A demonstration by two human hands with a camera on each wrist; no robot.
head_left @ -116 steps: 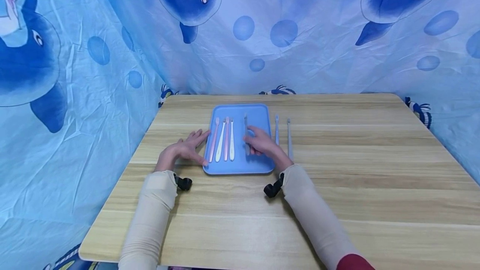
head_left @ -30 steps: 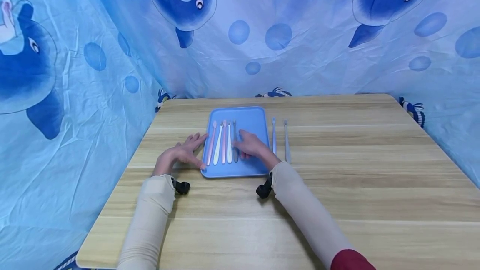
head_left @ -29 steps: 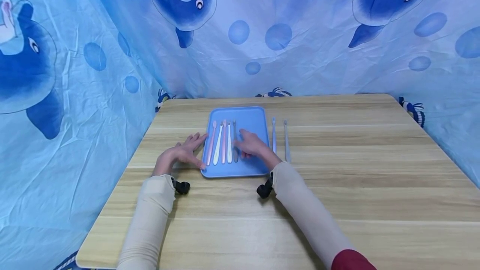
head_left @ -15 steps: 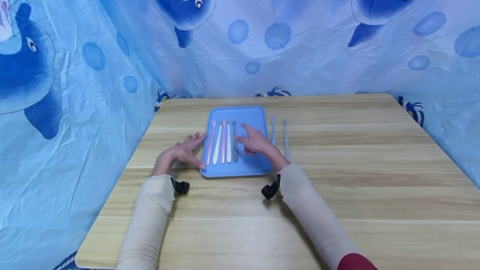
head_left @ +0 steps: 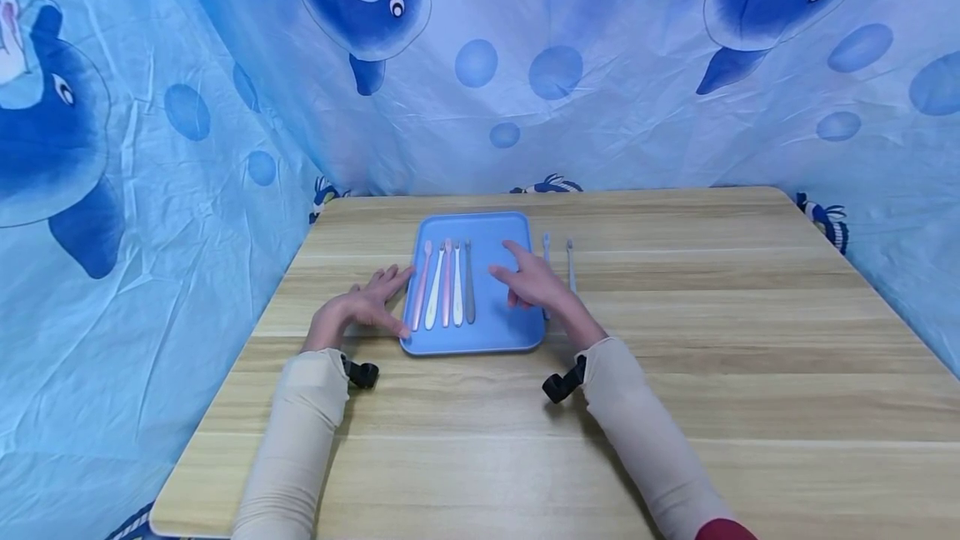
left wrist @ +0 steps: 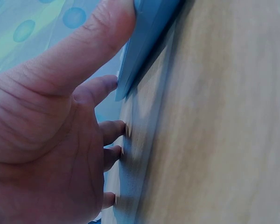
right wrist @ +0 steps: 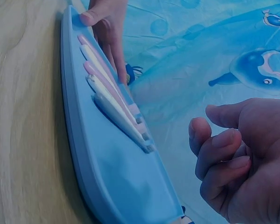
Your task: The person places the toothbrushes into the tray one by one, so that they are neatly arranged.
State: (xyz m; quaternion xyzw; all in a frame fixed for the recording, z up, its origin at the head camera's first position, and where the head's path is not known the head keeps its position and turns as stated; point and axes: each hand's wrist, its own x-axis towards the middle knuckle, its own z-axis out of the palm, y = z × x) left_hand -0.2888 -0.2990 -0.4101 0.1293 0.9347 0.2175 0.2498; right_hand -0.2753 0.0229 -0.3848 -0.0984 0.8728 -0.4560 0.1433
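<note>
A blue tray [head_left: 495, 333] holds a row of toothbrushes, heads pointing away: a pink toothbrush [head_left: 422, 290], a white toothbrush [head_left: 432, 298], another pink one, another white one, and a grey toothbrush [head_left: 469, 290] at the row's right end. My left hand [head_left: 363, 307] is spread at the tray's left side, thumb and index finger touching its rim. Over the tray's right part hovers my right hand [head_left: 536, 280], loosely curled and holding nothing. Beyond the tray's right edge, a blue toothbrush [head_left: 547, 247] and a grey-blue toothbrush [head_left: 571, 261] lie on the table, partly hidden by that hand and wrist.
The wooden table [head_left: 712, 340] extends far to the right of the tray and toward me. A blue curtain [head_left: 622, 132] printed with dolphins hangs behind it and along the left. Black wrist cameras sit at both cuffs.
My right hand laid the grey toothbrush beside the white one, let go, and has moved right, away from it. The left hand stays at the tray's left rim.
</note>
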